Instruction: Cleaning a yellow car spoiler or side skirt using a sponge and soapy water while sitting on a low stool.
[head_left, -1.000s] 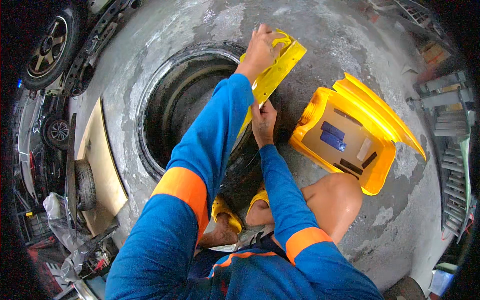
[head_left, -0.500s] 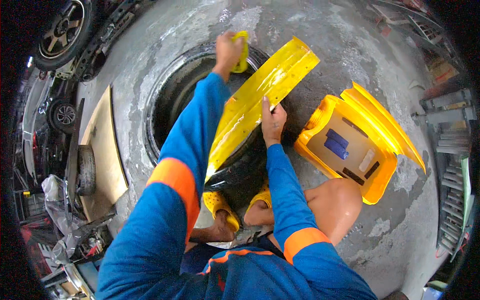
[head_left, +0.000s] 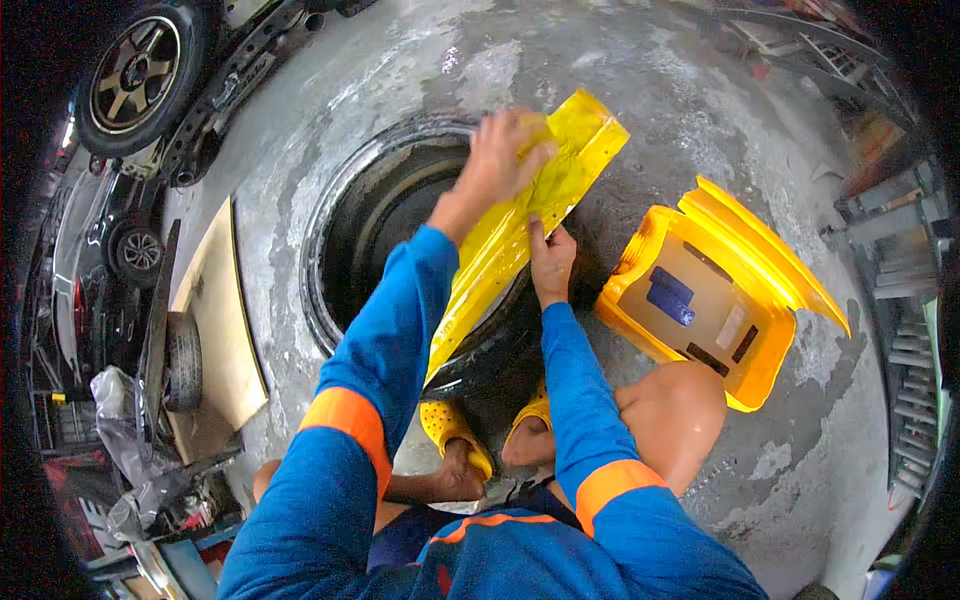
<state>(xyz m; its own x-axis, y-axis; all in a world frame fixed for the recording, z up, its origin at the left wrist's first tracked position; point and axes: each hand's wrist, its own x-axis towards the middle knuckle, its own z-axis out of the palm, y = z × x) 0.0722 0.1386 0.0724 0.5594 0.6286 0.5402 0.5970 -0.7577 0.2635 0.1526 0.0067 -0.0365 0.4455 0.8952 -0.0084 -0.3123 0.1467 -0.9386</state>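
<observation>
A long, shiny yellow panel (head_left: 480, 270) with small holes along it lies slantwise across a black tyre (head_left: 318, 225) on the floor. My right hand (head_left: 553, 262) grips its right edge, thumb on top. Over the panel's upper part is my left hand (head_left: 500, 160), smeared by motion, with a crumpled yellow cloth (head_left: 560, 172) under its fingers against the surface. The cloth blends with the panel's colour, so its outline is hard to make out. My palm hides part of the panel.
To the right sits an open yellow case-like shell (head_left: 645, 335) with a blue pad (head_left: 670, 295) inside. My yellow clogs (head_left: 445, 425) are close to the tyre. At left are a wooden board (head_left: 225, 330), another tyre (head_left: 184, 360) and parked vehicles. Metal racks (head_left: 910, 410) line the right.
My left hand has come down from beyond the panel's far edge onto its surface with the yellow cloth. The panel's far end has dipped slightly; my right hand keeps its grip.
</observation>
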